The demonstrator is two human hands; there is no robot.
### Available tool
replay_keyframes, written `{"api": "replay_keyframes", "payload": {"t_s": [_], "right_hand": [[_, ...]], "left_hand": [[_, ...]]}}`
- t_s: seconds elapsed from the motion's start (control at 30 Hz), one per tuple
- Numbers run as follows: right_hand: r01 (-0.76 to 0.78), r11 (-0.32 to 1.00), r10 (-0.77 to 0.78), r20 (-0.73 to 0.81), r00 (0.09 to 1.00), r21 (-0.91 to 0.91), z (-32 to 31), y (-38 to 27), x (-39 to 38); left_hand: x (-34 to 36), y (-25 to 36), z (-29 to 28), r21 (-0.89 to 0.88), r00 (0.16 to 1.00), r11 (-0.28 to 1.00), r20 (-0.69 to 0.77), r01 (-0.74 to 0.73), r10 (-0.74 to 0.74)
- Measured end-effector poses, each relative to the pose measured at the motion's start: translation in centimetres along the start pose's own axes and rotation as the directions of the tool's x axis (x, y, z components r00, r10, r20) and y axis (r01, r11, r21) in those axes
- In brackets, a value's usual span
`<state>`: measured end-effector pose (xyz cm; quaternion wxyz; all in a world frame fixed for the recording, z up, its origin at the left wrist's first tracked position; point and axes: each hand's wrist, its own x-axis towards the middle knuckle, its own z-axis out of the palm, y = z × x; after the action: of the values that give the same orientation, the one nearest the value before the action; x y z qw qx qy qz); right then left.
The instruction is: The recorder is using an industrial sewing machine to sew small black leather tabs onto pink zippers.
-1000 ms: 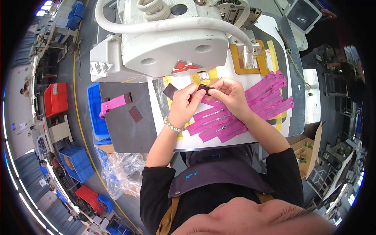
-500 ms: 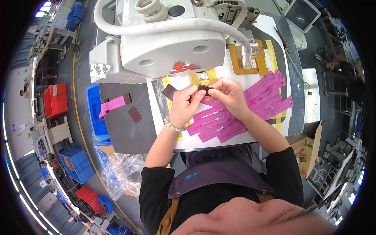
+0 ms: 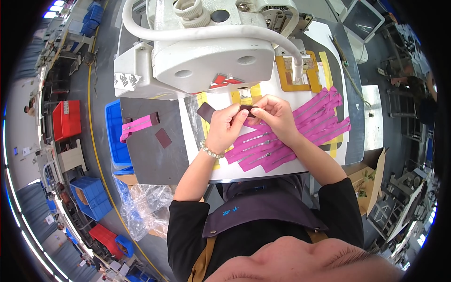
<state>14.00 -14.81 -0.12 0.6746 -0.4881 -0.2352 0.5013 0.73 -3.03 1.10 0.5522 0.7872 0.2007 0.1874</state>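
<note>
Between both hands, in front of the sewing machine (image 3: pixel 211 66), is a small dark brown patch (image 3: pixel 247 108). My left hand (image 3: pixel 224 126) pinches its left end, and my right hand (image 3: pixel 276 117) grips the right end between thumb and fingers. Several magenta zippers (image 3: pixel 263 150) lie side by side on the white work surface, partly beneath my right hand and forearm. Another dark patch (image 3: pixel 205 112) rests just left of my left hand. Farther left are a brown square patch (image 3: pixel 163 137) and a magenta zipper with a dark end piece (image 3: pixel 141 123).
The machine head overhangs the far side of the table. A yellow-brown clamp frame (image 3: pixel 297 70) sits at the far right, near a monitor (image 3: pixel 361 19). At the table's left edge stands a blue bin (image 3: pixel 112 136), with clear plastic wrap (image 3: pixel 145 207) below it. An open cardboard box (image 3: pixel 371 181) is at right.
Both hands keep the dark patch pinched in nearly the same place, with only slight finger movement. The view has shifted a little, so the machine appears slightly farther right.
</note>
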Motion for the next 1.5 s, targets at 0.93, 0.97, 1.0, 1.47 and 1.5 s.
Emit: {"api": "replay_keyframes", "payload": {"t_s": [0.93, 0.97, 1.0, 1.47, 1.5], "right_hand": [[0.015, 0.993, -0.001, 0.118, 0.993, -0.114, -0.4, -0.8, -0.2], [0.024, 0.997, -0.016, 0.112, 0.994, -0.067, -0.3, -0.6, 0.0], [0.032, 0.999, -0.03, 0.105, 0.994, -0.021, -0.2, -0.5, 0.0], [0.05, 0.99, -0.036, 0.101, 0.994, -0.135, 0.2, -0.3, -0.4], [0.048, 0.989, -0.034, 0.101, 0.994, -0.139, 0.2, -0.3, -0.4]], "left_hand": [[0.1, 0.4, -1.1, 0.075, 0.977, 0.994, 0.19, 0.085, -0.098], [0.0, 0.1, -0.7, 0.076, 0.983, 0.997, 0.185, 0.001, -0.015], [-0.1, 0.0, -0.5, 0.076, 0.982, 0.994, 0.179, -0.082, 0.067], [0.0, -0.3, -0.9, -0.027, 0.983, 0.996, 0.158, -0.087, 0.09], [0.0, -0.2, -1.0, -0.044, 0.984, 0.997, 0.165, -0.057, 0.064]]}}
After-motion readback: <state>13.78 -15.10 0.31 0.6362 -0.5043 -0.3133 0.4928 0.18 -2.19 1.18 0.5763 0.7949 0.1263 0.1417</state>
